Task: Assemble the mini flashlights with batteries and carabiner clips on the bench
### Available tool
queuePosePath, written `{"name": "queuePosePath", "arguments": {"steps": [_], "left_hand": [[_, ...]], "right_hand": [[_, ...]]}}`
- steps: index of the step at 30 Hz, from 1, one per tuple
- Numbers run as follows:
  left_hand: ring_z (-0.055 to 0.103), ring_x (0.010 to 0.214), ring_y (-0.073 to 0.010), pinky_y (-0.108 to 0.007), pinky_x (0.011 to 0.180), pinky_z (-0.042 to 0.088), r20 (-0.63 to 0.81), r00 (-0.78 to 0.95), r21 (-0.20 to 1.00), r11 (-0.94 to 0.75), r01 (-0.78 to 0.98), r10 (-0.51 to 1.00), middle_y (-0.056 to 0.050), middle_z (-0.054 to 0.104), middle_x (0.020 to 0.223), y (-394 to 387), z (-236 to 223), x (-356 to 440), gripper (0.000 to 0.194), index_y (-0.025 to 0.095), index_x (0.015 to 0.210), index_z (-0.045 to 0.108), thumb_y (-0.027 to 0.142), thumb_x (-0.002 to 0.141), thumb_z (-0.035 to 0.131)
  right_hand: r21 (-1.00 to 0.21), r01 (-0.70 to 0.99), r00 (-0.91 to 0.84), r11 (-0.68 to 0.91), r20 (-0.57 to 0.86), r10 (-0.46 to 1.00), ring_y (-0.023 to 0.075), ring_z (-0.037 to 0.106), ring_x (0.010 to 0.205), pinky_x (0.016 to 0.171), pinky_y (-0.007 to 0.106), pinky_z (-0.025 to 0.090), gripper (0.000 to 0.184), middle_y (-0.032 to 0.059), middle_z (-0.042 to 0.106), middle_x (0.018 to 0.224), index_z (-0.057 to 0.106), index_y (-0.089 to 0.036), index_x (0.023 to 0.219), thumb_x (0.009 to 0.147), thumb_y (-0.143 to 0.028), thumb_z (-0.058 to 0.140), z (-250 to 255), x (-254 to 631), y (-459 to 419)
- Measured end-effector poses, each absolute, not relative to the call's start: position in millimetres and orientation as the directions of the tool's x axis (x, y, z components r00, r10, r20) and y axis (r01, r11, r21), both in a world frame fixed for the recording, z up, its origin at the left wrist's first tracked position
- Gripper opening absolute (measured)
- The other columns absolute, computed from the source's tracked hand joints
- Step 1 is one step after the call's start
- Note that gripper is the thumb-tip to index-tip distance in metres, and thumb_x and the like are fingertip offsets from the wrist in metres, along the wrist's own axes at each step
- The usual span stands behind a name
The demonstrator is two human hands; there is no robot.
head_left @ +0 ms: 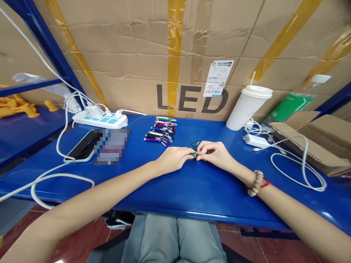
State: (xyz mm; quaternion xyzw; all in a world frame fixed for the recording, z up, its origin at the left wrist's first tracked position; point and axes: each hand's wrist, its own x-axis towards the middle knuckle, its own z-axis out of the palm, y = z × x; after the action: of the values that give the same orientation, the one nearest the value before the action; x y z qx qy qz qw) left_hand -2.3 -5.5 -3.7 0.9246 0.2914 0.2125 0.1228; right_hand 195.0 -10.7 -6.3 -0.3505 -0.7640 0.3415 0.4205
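Observation:
My left hand (172, 159) and my right hand (215, 153) meet at the middle of the blue table (175, 190), both pinched on a small green keychain flashlight (193, 155) held between their fingertips. A green carabiner clip (195, 143) lies on the table just behind the hands. Farther back left, a row of several coloured keychain flashlights (161, 133) with clips lies side by side. A beaded bracelet and red string sit on my right wrist.
A white power strip (100, 119) with chargers and cables is at back left, a phone (82, 148) in front of it. A white lidded cup (248, 107) stands at back right, with a white charger (256, 141), a coiled cable and an open cardboard box (318, 140). A cardboard wall is behind.

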Motion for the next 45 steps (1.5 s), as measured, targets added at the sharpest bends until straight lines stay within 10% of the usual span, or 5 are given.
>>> {"name": "queuePosePath", "arguments": {"steps": [19, 31, 45], "left_hand": [[0.062, 0.09, -0.0162, -0.024, 0.076, 0.046, 0.379, 0.61, 0.499, -0.709, 0.499, 0.696, -0.001, 0.065, 0.104, -5, -4, 1, 0.02, 0.022, 0.103, 0.056, 0.028, 0.088, 0.044], [0.06, 0.1, -0.017, -0.026, 0.084, 0.045, 0.382, 0.591, 0.47, -0.7, 0.537, 0.71, -0.001, 0.063, 0.113, -9, 1, 2, 0.024, 0.023, 0.11, 0.055, 0.026, 0.089, 0.044], [0.063, 0.077, -0.0153, -0.024, 0.07, 0.046, 0.382, 0.525, 0.509, -0.647, 0.568, 0.761, -0.001, 0.067, 0.092, -13, 6, 2, 0.023, 0.022, 0.104, 0.056, 0.029, 0.087, 0.043]], "right_hand": [[-0.882, 0.317, -0.251, 0.349, 0.276, 0.928, 0.0067, 0.044, 0.041, 0.04, 0.022, 0.037, 0.037, 0.0022, 0.06, 0.063, 0.051, -0.016, 0.06, 0.066, -0.05, 0.065, -1, 182, -14], [-0.634, 0.653, -0.21, 0.414, 0.374, 0.903, 0.0095, 0.046, 0.048, 0.047, 0.021, 0.033, 0.04, -0.001, 0.056, 0.054, 0.055, -0.017, 0.061, 0.072, -0.055, 0.056, -1, 187, -14], [-0.564, 0.654, -0.237, 0.504, 0.48, 0.845, 0.0088, 0.049, 0.05, 0.05, 0.022, 0.036, 0.033, 0.0003, 0.062, 0.064, 0.064, -0.018, 0.072, 0.075, -0.051, 0.056, 5, 188, -15]]}}
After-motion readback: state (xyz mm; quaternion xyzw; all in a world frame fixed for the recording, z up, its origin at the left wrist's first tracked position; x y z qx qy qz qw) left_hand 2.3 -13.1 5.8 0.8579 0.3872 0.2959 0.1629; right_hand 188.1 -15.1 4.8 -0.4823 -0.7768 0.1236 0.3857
